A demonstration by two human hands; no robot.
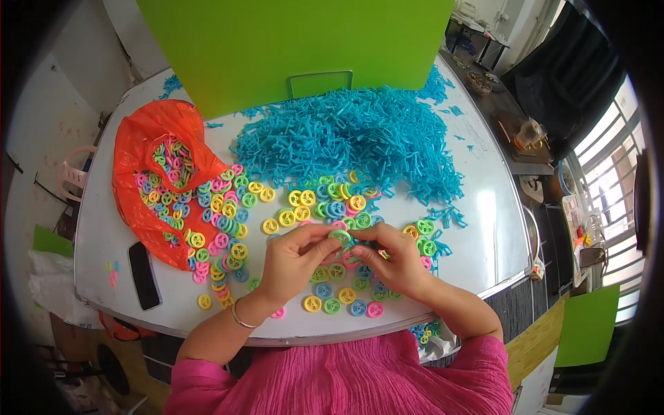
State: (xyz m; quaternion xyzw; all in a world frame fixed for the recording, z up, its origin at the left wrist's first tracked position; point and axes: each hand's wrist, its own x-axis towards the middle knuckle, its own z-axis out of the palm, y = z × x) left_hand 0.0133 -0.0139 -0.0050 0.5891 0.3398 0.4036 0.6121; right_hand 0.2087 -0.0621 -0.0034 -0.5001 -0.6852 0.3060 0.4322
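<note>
Between the thumb and forefinger of my left hand [296,259] is a small green plastic wheel [339,236], tilted up off the table. My right hand [393,257] is closed in a pinch right beside it, fingertips almost meeting the left ones; what it pinches is too small and covered to make out. Loose plastic wheels [346,296] in yellow, green, pink and blue lie under and around both hands. Beyond the hands rises a large heap of short blue plastic pieces [346,131].
An open red plastic bag [131,145] spills more wheels onto the white table [477,235] at the left. A dark phone [144,277] lies near the front left edge. Behind the blue heap stands a tall green panel [290,41] with a metal handle.
</note>
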